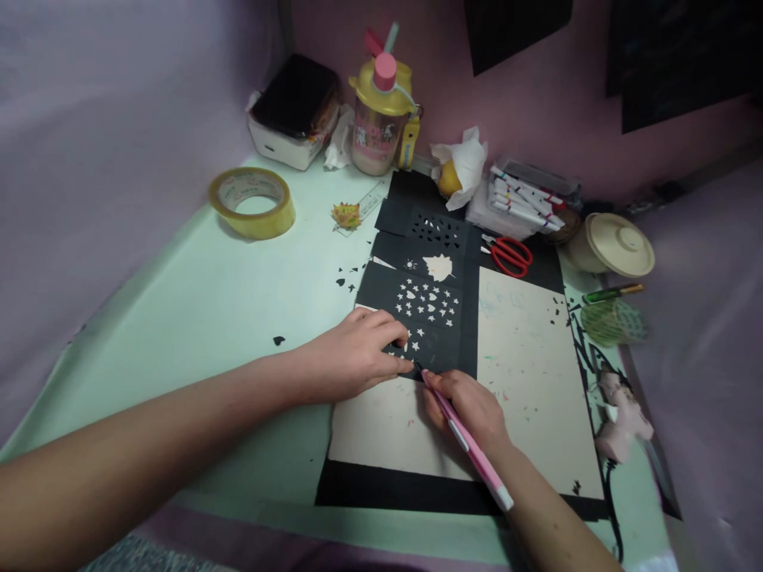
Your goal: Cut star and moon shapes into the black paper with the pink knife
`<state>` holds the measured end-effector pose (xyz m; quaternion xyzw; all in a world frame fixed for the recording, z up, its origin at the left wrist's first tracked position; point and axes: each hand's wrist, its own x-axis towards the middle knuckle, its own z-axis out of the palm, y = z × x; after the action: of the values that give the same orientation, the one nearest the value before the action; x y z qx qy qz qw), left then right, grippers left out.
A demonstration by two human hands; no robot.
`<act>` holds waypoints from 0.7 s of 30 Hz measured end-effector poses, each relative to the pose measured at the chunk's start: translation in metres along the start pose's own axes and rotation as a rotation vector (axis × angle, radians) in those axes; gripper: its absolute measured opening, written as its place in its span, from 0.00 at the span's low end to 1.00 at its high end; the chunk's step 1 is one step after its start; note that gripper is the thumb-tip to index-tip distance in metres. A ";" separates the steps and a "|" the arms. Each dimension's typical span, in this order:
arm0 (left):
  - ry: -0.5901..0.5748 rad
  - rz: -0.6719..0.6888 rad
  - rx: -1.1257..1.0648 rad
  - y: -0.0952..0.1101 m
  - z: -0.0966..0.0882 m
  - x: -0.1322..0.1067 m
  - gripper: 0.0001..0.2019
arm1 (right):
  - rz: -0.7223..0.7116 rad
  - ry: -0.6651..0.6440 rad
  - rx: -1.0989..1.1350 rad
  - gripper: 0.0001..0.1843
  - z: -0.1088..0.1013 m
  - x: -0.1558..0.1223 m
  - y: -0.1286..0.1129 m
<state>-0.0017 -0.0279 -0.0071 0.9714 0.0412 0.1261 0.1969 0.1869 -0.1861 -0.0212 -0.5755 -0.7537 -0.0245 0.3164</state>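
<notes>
Pink knife [468, 445] in grip of right hand [472, 407], left hand [351, 357] flat on black paper [441, 343].

Green table [196, 318]: tape roll [262, 224], bottle [381, 119], black paper [387, 294].

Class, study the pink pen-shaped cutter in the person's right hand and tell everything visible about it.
The pink cutter is slim and pen-shaped, plastic by its look, pink with a white band and white rear end. The right hand grips it near the front, tilted, rear end toward the person. Its dark tip meets the black paper with star and heart cut-outs, close to the left hand pressing that paper.
</notes>
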 end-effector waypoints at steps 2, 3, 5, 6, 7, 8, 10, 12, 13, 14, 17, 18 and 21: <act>-0.006 -0.008 0.003 0.001 -0.001 0.001 0.13 | -0.021 0.008 -0.003 0.13 0.000 0.000 -0.001; -0.008 -0.012 0.002 0.001 -0.001 0.001 0.13 | -0.027 0.008 -0.002 0.13 0.000 0.000 -0.002; -0.006 -0.019 0.002 0.002 -0.001 0.002 0.13 | -0.030 -0.006 -0.004 0.11 0.000 0.000 -0.001; -0.004 -0.022 0.002 0.002 -0.001 0.002 0.13 | -0.031 -0.013 -0.012 0.10 0.000 -0.001 -0.001; -0.002 -0.026 0.004 0.002 -0.001 0.002 0.13 | -0.031 -0.022 -0.024 0.09 0.001 -0.001 0.000; -0.001 -0.029 0.007 0.002 0.000 0.002 0.13 | -0.033 -0.031 -0.035 0.07 0.001 -0.002 0.000; -0.002 -0.032 0.012 0.003 0.000 0.002 0.13 | -0.043 -0.036 -0.049 0.06 0.002 -0.002 0.001; -0.002 -0.033 0.012 0.003 0.001 0.002 0.12 | -0.056 -0.031 -0.042 0.07 0.001 -0.001 0.000; 0.002 -0.033 0.010 0.003 0.001 0.002 0.12 | -0.063 -0.026 -0.035 0.08 0.001 -0.001 0.000; 0.003 -0.033 0.009 0.003 0.001 0.002 0.12 | -0.071 -0.020 -0.028 0.09 0.001 0.000 0.000; 0.011 -0.028 0.005 0.003 0.001 0.002 0.12 | -0.082 -0.017 -0.029 0.09 0.000 0.000 0.000; 0.014 -0.024 0.003 0.003 0.001 0.002 0.12 | -0.080 -0.022 -0.037 0.08 0.000 0.000 0.000; 0.020 -0.022 0.002 0.003 0.002 0.001 0.12 | -0.062 -0.037 -0.055 0.06 0.001 -0.001 0.001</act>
<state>0.0001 -0.0312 -0.0070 0.9698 0.0542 0.1336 0.1968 0.1873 -0.1864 -0.0234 -0.5606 -0.7760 -0.0442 0.2857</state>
